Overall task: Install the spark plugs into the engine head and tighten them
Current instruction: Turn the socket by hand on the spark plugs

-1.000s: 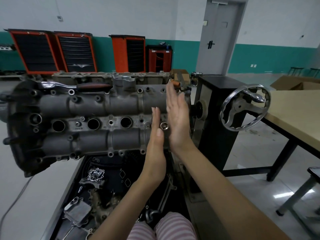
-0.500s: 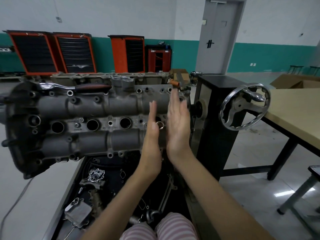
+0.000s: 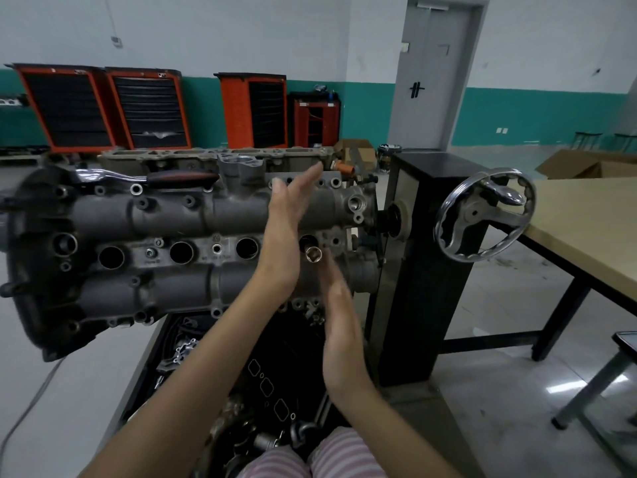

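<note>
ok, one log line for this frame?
left hand: open, flat | right hand: open, flat | shiny steel socket: between palms, in rightmost plug well | grey cast engine head: three wells open

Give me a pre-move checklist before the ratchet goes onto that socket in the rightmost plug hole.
1. Socket seated in the rightmost plug hole of the engine head, drive end facing out: ok.
2. Plug threaded straight and hand-tight under the socket: cannot tell, it is hidden.
3. Left hand and right hand free to take a tool: ok, both flat with straight fingers, one on each side of the socket.
4. Ratchet within sight: ok, lying on top of the head.
5. Other three plug holes filled: not ok, they look dark and open.
6. Stand handwheel locked: cannot tell.
</note>
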{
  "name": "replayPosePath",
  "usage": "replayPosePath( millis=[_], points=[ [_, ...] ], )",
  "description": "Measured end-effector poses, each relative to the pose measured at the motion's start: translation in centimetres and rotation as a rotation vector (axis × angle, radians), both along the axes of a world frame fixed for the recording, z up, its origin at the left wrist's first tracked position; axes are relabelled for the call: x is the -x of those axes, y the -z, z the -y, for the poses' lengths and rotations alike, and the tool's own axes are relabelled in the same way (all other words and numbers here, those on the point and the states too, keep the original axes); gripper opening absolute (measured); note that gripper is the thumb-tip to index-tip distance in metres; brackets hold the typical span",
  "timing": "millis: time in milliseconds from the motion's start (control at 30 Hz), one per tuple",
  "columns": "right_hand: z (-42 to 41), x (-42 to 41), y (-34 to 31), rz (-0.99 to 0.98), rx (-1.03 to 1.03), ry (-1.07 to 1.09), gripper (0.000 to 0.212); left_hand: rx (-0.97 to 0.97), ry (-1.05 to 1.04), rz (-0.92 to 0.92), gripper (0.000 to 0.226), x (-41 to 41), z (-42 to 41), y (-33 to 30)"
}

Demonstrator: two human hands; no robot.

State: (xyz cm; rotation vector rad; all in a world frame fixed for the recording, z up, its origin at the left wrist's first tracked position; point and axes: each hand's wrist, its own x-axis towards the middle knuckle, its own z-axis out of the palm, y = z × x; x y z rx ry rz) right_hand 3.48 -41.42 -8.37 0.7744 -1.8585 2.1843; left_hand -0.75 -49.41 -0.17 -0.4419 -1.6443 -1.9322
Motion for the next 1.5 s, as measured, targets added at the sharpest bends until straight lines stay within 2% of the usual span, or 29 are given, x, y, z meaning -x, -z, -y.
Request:
replayPosePath(
  millis=[100, 233, 267, 333, 400, 500, 600, 700, 833, 967, 1167, 1300, 1500],
  points=[
    [-1.2, 2.1, -1.2, -0.138, -0.083, 0.220, 0.032, 0.153, -0.220, -0.029, 0.030, -1.1, 1.0, 2.7],
    [-2.1, 5.7, -3.3, -0.454, -0.749, 0.474, 0.028, 0.530, -0.473, -0.168, 0.027, -1.6, 2.5, 6.7],
    [-2.4, 6.4, -3.6, -0.517, -0.874, 0.466, 0.030, 0.628, -0.527, -0.181, 0.026, -1.3, 2.7, 6.9],
    [-2.6, 7.5, -4.2, -0.591, -0.965, 0.422, 0.034, 0.819, -0.661, -0.187, 0.027, -0.5, 2.9, 6.4],
    [-2.5, 8.1, -4.8, -0.649, -0.983, 0.408, 0.033, 0.927, -0.750, -0.197, 0.029, 0.2, 3.2, 5.5],
    [-2.3, 8.9, -5.5, -0.731, -1.026, 0.424, 0.027, 1.036, -0.820, -0.365, 0.032, 0.8, 4.0, 4.5],
    [-2.1, 9.9, -5.9, -0.820, -1.039, 0.433, 0.020, 1.084, -0.789, -0.514, 0.036, 1.1, 4.4, 3.6],
    [-1.3, 10.3, -5.9, -0.865, -1.058, 0.404, 0.024, 1.117, -0.754, -0.608, 0.032, 1.1, 4.4, 2.5],
    [-1.2, 10.6, -5.5, -0.855, -0.948, 0.378, 0.021, 1.192, -0.727, -0.730, 0.026, 1.4, 4.3, 1.3],
    [-1.2, 10.8, -5.3, -0.823, -0.922, 0.367, 0.011, 1.181, -0.771, -0.681, 0.029, 1.7, 4.7, 2.0],
    [-1.1, 11.3, -5.0, -0.749, -0.891, 0.373, 0.020, 1.226, -0.778, -0.617, 0.033, 2.3, 4.9, 2.8],
    [-1.4, 10.9, -5.0, -0.790, -0.918, 0.363, 0.016, 1.265, -0.700, -0.651, 0.027, 2.1, 4.8, 3.1],
    [-1.2, 10.9, -4.7, -0.876, -0.932, 0.369, 0.017, 1.246, -0.709, -0.607, 0.022, 1.6, 4.6, 2.7]
  ],
)
